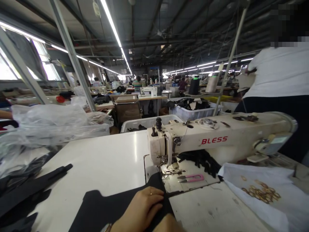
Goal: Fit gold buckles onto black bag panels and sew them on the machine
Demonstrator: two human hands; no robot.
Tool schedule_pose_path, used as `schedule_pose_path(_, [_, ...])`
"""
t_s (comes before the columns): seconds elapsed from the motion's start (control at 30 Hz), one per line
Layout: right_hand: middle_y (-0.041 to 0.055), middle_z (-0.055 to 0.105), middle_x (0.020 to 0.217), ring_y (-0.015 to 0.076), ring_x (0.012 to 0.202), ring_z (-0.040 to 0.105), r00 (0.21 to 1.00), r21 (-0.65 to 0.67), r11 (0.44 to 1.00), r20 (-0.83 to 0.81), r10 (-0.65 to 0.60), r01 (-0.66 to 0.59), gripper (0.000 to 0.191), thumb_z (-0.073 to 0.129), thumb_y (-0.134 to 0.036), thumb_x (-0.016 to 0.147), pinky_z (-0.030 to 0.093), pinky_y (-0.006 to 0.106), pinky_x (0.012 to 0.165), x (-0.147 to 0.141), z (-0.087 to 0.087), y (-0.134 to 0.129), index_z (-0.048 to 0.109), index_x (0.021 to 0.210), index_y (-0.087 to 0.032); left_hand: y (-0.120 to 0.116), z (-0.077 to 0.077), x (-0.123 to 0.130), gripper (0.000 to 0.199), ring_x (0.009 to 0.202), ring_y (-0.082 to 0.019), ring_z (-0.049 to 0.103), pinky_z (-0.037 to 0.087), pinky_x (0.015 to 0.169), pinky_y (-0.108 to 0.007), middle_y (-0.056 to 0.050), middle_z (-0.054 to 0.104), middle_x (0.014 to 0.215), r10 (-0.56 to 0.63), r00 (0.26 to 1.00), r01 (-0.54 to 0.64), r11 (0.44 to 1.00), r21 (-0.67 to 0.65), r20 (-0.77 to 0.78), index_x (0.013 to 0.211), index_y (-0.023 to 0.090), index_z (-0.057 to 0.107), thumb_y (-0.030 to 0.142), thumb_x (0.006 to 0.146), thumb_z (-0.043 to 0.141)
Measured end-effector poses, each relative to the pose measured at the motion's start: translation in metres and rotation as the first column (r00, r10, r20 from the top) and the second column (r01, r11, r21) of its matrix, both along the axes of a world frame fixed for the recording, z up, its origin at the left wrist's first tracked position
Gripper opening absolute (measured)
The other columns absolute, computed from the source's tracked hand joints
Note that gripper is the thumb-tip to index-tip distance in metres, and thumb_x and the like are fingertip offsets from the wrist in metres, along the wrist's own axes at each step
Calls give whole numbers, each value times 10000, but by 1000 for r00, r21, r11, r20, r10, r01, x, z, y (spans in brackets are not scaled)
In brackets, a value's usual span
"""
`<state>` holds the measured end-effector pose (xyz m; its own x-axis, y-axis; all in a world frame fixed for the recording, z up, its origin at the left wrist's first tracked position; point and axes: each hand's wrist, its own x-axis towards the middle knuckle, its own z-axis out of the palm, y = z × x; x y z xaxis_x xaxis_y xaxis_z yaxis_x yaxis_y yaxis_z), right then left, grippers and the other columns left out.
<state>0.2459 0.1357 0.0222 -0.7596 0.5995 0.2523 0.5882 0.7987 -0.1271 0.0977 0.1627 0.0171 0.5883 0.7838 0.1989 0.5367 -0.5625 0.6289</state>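
Note:
A flat black piece of material (113,199) lies on the white table, its narrow end reaching the presser foot (169,170) of a sewing machine (217,138) marked BLESS. My left hand (145,206), with a ring on one finger, lies on this piece near its right edge, fingers stretched out and thumb apart. At the bottom edge, my right hand (167,224) shows only in part over the same material; its fingers are hidden. Pink-handled thread snips (193,178) rest just right of the presser foot.
Gold-coloured rings (262,192) sit on a white cloth (270,175) at right. Black strips (200,161) lie beneath the machine arm. Black cut pieces (31,190) and clear plastic (55,119) occupy the left. A person in a white top (282,71) stands behind the machine.

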Motion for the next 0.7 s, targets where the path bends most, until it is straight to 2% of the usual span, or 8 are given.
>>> schedule_pose_path(0.07, [-30,630,731,85,649,592,986,-27,985,-5,-168,168,204,443,-304,856,454,182,607,33,10,28,612,791,-210,-2,-4,-2,240,954,-167,542,456,845,-265,-34,596,1046,-18,999,17,1000,-9,-40,958,219,610,125,785,473])
schedule_pose_path(0.1, [-47,627,709,77,651,591,909,-68,906,32,-416,418,170,476,-275,838,444,168,632,50,14,47,613,751,-227,-3,-5,-2,245,960,-172,541,458,846,-270,-35,593,1055,-16,998,16,1000,-9,-60,956,217,611,119,779,474])
schedule_pose_path(0.13, [-11,627,708,109,661,596,842,-53,841,60,-536,539,151,497,-229,821,447,202,633,66,15,66,613,732,-195,-4,-5,-3,250,965,-178,540,460,847,-277,-35,591,1062,-13,997,13,1000,-5,-80,956,216,611,113,773,475])
schedule_pose_path(0.2, [83,626,784,188,735,599,746,-15,749,101,-658,663,66,549,-148,768,449,287,670,91,13,103,611,760,-124,-3,-5,-2,263,971,-184,540,466,848,-287,-33,590,1069,2,994,0,1000,18,-111,963,212,608,104,766,473])
schedule_pose_path(0.27, [106,618,835,205,808,586,711,8,719,140,-689,695,72,570,-131,753,442,323,723,105,4,128,598,806,-91,-2,-4,-2,272,973,-186,542,471,847,-289,-32,591,1070,11,991,-4,999,45,-135,973,206,604,98,763,470])
schedule_pose_path(0.33, [66,613,841,175,830,575,701,16,714,176,-691,700,85,548,-163,788,438,337,759,108,-5,141,584,828,-98,0,-4,-2,278,984,-187,540,471,854,-288,-34,585,1084,6,986,5,998,68,-166,985,201,598,97,760,473])
schedule_pose_path(0.5, [28,598,842,147,812,568,649,33,671,220,-728,741,153,491,-244,841,451,350,749,105,-12,137,575,819,-118,-2,-5,-5,267,988,-191,550,484,841,-277,-36,578,1102,-29,970,76,979,191,-240,1009,207,585,144,774,475])
schedule_pose_path(0.7, [31,592,854,146,790,571,567,-1,574,158,-809,819,164,484,-257,845,463,348,723,106,-4,131,568,860,-117,0,-19,-10,224,948,-158,578,483,811,-208,-13,600,1067,-42,968,144,899,414,-246,1002,226,587,224,810,472])
